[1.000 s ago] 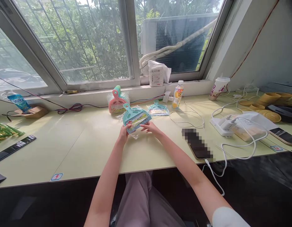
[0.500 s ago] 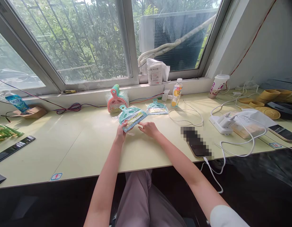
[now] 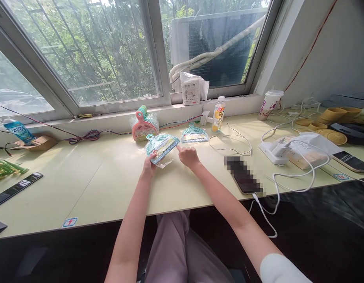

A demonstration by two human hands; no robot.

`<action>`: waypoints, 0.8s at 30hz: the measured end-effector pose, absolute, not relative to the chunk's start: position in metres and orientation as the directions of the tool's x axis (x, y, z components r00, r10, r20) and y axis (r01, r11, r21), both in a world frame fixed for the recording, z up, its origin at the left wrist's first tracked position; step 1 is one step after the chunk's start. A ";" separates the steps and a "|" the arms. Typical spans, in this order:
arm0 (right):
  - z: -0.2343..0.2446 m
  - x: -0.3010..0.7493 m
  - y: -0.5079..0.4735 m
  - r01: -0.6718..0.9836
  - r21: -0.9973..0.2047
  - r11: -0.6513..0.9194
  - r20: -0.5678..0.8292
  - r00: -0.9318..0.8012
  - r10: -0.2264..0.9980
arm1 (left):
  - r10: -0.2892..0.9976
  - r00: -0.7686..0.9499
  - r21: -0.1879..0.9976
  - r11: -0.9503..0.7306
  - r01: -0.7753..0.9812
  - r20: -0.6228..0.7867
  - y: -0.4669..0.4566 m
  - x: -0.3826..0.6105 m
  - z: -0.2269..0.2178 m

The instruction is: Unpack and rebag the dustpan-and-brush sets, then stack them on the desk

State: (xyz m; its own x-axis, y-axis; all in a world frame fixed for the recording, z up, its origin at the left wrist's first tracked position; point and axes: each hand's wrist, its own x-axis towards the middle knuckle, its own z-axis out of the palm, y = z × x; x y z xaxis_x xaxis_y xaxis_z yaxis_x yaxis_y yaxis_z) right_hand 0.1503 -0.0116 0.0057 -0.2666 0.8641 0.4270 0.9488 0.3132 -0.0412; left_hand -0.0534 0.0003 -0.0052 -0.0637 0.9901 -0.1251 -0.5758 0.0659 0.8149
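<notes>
My left hand (image 3: 149, 164) grips the lower left corner of a teal mini dustpan and brush set (image 3: 162, 147) in clear plastic, its thumb on the front. The set is tilted, and a loose flap of plastic hangs at its lower edge. My right hand (image 3: 188, 155) is at the set's right corner, its fingers curled and the index fingertip at the edge. Anything pinched there is too small to see. Just behind lies another teal dustpan set (image 3: 194, 134). A stack of similar dustpans (image 3: 144, 126), a pink one in front, leans by the sill.
A juice bottle (image 3: 218, 114) stands behind the right hand. Right of it are a phone (image 3: 243, 177) with a charging cable, a power strip (image 3: 272, 152) and a cup (image 3: 270, 105). At far left are a blue bottle (image 3: 19, 130) and a dark flat panel (image 3: 18, 189).
My right hand has moved slightly right, from the set's lower edge to its right corner, and its fingers have curled in. The plastic flap hangs out farther. The left hand keeps its hold.
</notes>
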 end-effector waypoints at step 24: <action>0.008 0.165 -0.002 0.767 -0.341 0.544 0.704 -0.176 0.688 | 0.982 -0.006 0.835 0.159 -0.527 -0.190 -0.004 -0.056 -0.001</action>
